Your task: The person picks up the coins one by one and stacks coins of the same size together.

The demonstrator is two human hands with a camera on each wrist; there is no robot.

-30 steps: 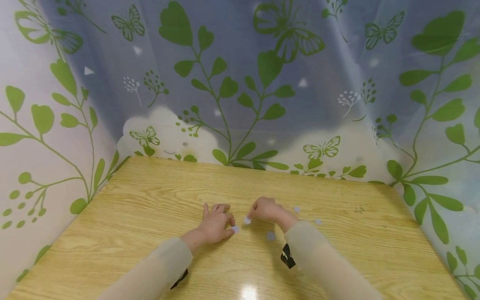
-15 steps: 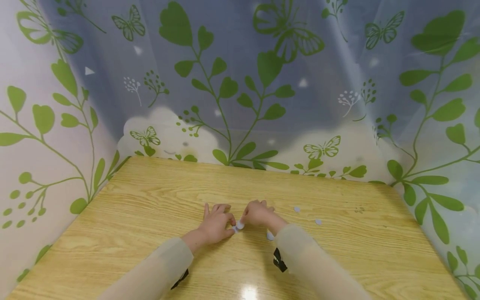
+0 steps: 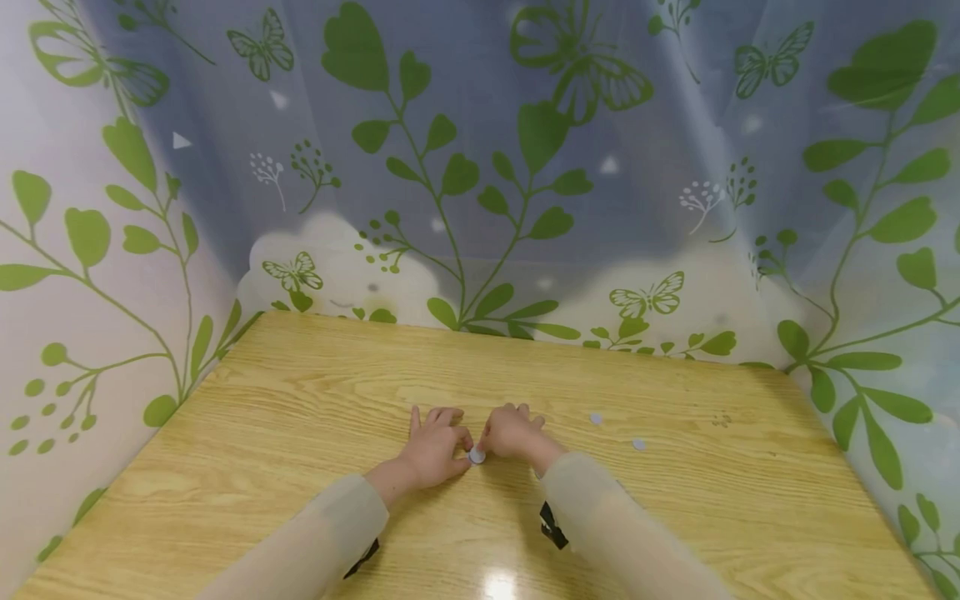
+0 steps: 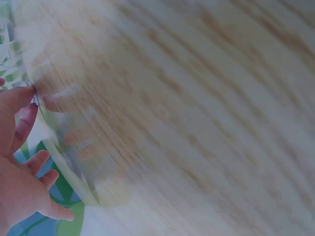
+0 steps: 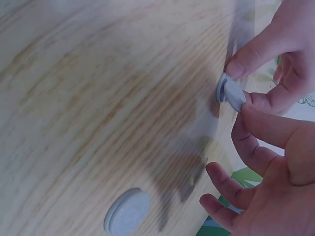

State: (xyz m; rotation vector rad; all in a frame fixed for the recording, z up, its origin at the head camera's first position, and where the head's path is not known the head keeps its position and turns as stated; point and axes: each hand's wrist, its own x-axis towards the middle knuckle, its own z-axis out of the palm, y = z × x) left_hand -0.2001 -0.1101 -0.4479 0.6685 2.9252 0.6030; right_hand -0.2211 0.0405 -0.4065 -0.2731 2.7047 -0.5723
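Two small, round, pale grey discs meet between the hands near the middle of the table. My left hand (image 3: 431, 450) holds the lower disc (image 5: 219, 92) by its edge between thumb and index finger, down at the wood. In my right hand (image 3: 513, 432), the thumb and index finger pinch the upper disc (image 5: 235, 95), which is tilted and partly overlaps the lower one in the right wrist view. The other fingers of the right hand stand apart, loosely bent. Only a sliver of the discs shows past the fingertips in the left wrist view.
To the right on the wood-grain table (image 3: 337, 367) lie two more discs, one farther back (image 3: 596, 418) and one nearer (image 3: 638, 445). Another disc (image 5: 129, 212) with a double edge lies by the right wrist, mostly hidden in the head view. A leaf-patterned curtain (image 3: 480, 208) surrounds the table.
My right hand has moved left and slightly nearer, bringing its disc from beside the left hand's disc to over it. The left hand stays in place.
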